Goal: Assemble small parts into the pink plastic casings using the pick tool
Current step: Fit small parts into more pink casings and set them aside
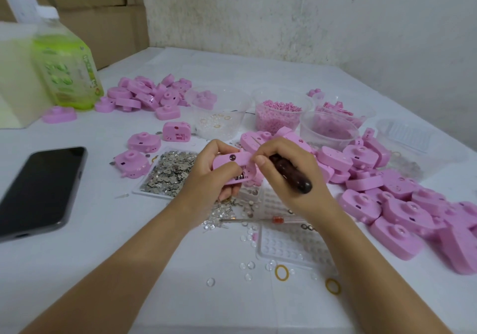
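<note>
My left hand point(211, 173) grips a pink plastic casing point(233, 162) above the table's middle. My right hand point(289, 176) holds a pick tool by its dark brown wooden handle point(291, 175); thumb and fingertips touch the casing's right end. The tool's tip is hidden behind the casing and fingers. A tray of small silver metal parts point(169, 169) lies just left of my hands. Clear round lenses point(247, 266) are scattered on the table below them.
Heaps of pink casings lie at the right point(413, 204) and back left point(149, 96). Clear cups hold pink pieces point(278, 117) and rings point(219, 122). A black phone point(38, 191) lies left, a green bottle point(67, 65) behind it. A thin screwdriver point(258, 219) and white blister trays point(289, 246) lie near.
</note>
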